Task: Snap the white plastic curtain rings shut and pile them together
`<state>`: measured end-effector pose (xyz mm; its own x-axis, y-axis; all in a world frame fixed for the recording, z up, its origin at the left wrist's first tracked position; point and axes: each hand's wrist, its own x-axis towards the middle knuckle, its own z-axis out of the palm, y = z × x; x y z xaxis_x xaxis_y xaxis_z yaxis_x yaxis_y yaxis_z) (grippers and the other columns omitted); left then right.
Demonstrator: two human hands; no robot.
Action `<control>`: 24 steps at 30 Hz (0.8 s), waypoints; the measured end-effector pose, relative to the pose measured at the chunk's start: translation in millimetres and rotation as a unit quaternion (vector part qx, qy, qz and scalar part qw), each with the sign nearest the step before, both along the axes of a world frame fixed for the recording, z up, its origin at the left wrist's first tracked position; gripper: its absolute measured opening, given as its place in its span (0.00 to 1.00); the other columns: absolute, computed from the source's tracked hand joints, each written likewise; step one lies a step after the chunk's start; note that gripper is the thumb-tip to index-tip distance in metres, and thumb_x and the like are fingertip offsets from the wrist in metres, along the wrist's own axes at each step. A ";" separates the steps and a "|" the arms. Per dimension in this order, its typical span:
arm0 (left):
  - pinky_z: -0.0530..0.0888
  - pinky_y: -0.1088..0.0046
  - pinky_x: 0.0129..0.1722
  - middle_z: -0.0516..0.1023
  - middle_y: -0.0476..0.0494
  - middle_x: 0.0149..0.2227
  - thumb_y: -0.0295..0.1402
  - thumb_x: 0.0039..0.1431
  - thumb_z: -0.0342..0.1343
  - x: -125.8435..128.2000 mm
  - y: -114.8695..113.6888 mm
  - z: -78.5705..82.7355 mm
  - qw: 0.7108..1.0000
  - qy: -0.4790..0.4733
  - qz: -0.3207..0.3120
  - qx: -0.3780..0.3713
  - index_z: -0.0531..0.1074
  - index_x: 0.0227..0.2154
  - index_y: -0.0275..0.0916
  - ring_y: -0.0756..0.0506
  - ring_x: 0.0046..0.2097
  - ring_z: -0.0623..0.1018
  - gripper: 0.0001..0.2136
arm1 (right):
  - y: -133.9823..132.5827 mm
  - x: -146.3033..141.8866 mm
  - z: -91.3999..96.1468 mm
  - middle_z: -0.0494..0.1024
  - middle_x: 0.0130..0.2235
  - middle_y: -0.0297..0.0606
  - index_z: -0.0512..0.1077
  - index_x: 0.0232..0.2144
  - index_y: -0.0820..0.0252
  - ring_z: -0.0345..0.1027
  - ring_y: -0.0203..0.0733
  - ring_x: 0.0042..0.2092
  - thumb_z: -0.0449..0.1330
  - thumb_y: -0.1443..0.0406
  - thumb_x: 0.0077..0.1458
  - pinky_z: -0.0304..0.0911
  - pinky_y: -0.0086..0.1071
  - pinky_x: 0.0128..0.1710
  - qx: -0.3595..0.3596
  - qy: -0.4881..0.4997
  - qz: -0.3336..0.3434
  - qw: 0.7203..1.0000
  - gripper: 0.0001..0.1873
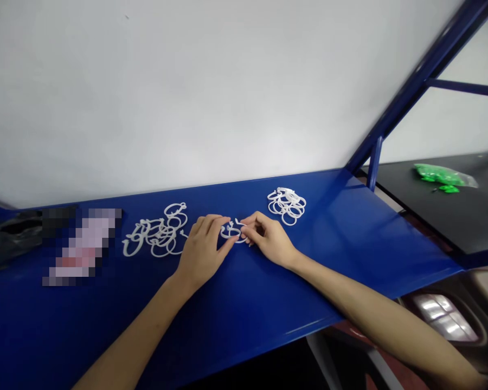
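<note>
My left hand (203, 246) is curled with thumb and index finger at the left side of white plastic shower curtain rings (230, 234). My right hand (268, 238) pinches the right side of one of these rings, whose ends are apart. Fingers partly hide the rings, and I cannot tell whether one or two are held. Just left of my left hand lies a loose, tangled pile of open white curtain rings (158, 233). A tighter heap of white rings (288, 205) rests beyond my right hand, near the wall.
The blue table (244, 303) meets a white wall (211, 97). At left lie a black plastic bag (14, 238) and a blurred-out flat pinkish item (83, 246). A blue metal frame (406, 97) rises at right. Beyond it, a black table (418, 206) holds a bag of green pieces (443, 176).
</note>
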<state>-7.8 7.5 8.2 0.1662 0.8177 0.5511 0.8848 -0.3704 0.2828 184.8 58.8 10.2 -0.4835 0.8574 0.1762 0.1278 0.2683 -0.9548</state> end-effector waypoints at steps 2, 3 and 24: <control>0.71 0.59 0.47 0.79 0.42 0.44 0.37 0.64 0.56 -2.8 2.2 -3.5 0.999 0.020 -0.001 -0.050 0.71 0.47 0.40 0.39 0.47 0.75 0.11 | 1.5 1.8 0.8 0.76 0.27 0.30 0.72 0.40 0.57 0.70 0.35 0.28 0.59 0.60 0.63 0.66 0.30 0.32 0.029 -0.033 0.006 0.999 0.08; 0.71 0.59 0.46 0.80 0.43 0.43 0.38 0.64 0.56 -3.9 3.2 -4.9 0.997 0.024 -0.001 -0.069 0.72 0.46 0.40 0.39 0.46 0.75 0.10 | 2.4 2.6 1.3 0.76 0.28 0.31 0.74 0.40 0.58 0.70 0.35 0.29 0.59 0.61 0.63 0.65 0.30 0.31 0.046 -0.048 0.009 0.998 0.07; 0.73 0.67 0.39 0.79 0.47 0.31 0.38 0.66 0.52 6.6 -5.0 17.0 0.986 -0.155 -0.009 -0.067 0.76 0.30 0.42 0.45 0.37 0.74 0.12 | -7.1 4.7 8.2 0.80 0.30 0.34 0.76 0.38 0.57 0.74 0.36 0.26 0.62 0.53 0.61 0.70 0.30 0.28 0.035 0.016 0.026 0.999 0.14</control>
<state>-1.2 2.5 25.2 0.0219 0.8847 0.4657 0.7425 -0.3263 0.5850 189.5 51.7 18.5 -0.5200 0.8162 0.2519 0.0810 0.3407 -0.9367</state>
